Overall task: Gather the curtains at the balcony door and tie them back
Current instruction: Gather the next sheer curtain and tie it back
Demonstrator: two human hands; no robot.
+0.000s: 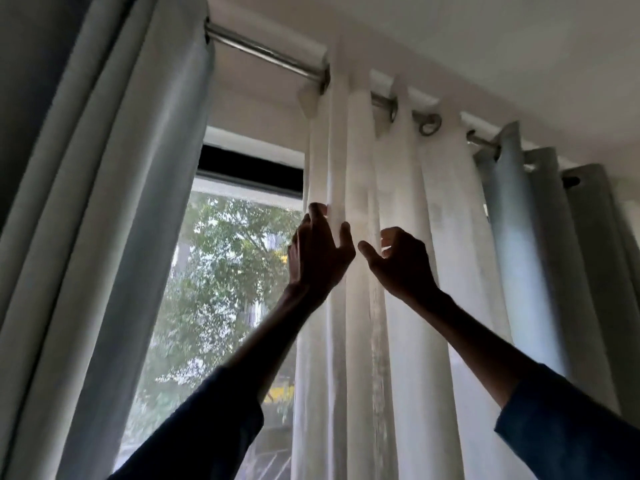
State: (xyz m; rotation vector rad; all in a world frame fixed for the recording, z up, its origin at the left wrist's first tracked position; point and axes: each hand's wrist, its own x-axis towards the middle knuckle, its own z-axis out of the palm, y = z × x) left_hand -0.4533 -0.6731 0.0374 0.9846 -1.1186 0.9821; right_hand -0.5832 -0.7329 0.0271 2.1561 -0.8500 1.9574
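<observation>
A white sheer curtain hangs in folds from a metal rod by eyelet rings. A grey-blue thick curtain hangs bunched at the left, and another grey-blue panel hangs to the right of the sheer. Both my arms are raised. My left hand has its fingers extended, the fingertips touching the sheer's left edge fold. My right hand hovers in front of the sheer's middle folds with loosely curled fingers, holding nothing.
Between the left curtain and the sheer the balcony door glass is uncovered, showing green trees outside. A dark frame bar runs across its top. The ceiling lies close above the rod.
</observation>
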